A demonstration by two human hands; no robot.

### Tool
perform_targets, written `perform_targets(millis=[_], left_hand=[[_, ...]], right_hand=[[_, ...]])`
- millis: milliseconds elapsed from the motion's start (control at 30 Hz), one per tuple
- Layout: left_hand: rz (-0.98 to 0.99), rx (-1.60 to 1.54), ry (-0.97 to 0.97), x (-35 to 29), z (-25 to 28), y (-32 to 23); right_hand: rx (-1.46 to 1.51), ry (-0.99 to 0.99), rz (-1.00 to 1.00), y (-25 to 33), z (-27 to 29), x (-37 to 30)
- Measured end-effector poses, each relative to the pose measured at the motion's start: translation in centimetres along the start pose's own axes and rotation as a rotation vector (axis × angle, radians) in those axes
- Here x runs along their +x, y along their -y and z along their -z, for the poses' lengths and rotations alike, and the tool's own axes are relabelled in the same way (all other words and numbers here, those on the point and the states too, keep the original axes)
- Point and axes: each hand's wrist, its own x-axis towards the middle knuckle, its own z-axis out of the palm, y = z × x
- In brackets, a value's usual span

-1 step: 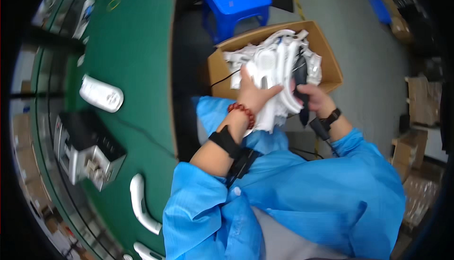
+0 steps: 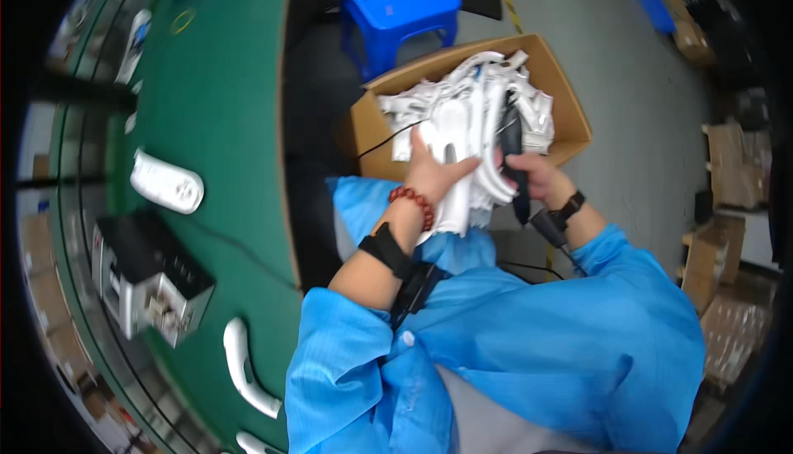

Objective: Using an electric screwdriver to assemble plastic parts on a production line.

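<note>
On my feed there's a table (image 2: 219, 90), then a box (image 2: 570, 111) full of white parts (image 2: 454, 128). My left hand (image 2: 431, 177) is spread wide against those, can't tell if gripping; my right hand (image 2: 538, 176)'s curled round a black tool (image 2: 514, 130) beside them.

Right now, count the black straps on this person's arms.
2: the left strap, behind the left hand; the right strap, behind the right hand. The blue sleeves may hide others.
</note>
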Motion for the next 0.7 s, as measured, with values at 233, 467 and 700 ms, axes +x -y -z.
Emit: perform_targets(millis=[233,467,700], left_hand=[[0.317,-0.074,0.034,5.4,-2.7,6.0],[0.201,0.694,0.099,5.4,-1.2,7.1],[-0.109,0.45,0.22,-7.6,8.7,-4.8]], right_hand=[[0.191,-0.063,-0.117,-2.8,6.2,2.9],[-0.227,-0.368,-0.26,3.8,9.2,7.9],[-1.412,-0.648,-0.356,-1.3,17.4,13.7]])
